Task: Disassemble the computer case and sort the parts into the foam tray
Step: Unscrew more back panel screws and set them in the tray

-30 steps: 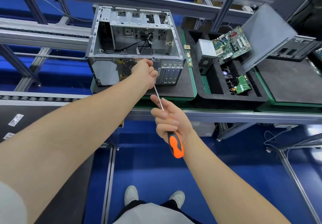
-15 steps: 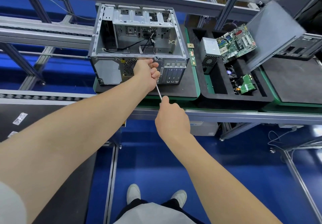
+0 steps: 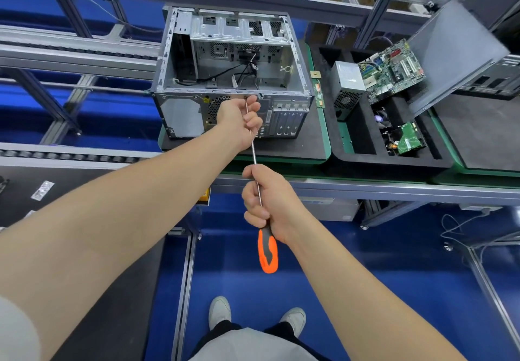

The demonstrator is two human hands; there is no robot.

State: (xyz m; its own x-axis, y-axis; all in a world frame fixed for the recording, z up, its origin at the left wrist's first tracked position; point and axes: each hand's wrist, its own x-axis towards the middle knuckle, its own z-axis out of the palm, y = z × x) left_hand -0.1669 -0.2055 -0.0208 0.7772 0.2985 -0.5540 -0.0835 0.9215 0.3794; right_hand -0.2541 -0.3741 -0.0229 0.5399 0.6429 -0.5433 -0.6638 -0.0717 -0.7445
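Hands both on screwdriver (image 3: 254,152): left hand (image 3: 242,120) curled round shaft, right hand (image 3: 270,206) gripping handle. Tip at rear rim of case (image 3: 233,51), upper centre. Likely unscrewing; calls next for steady turning.

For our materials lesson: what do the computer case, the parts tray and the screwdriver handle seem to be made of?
Computer case: probably bare sheet steel, dull grey, with punched vent holes. Tray: looks like black foam, matte, with cut pockets. Screwdriver handle: likely plastic or rubber, smooth orange with dark grey inlay.
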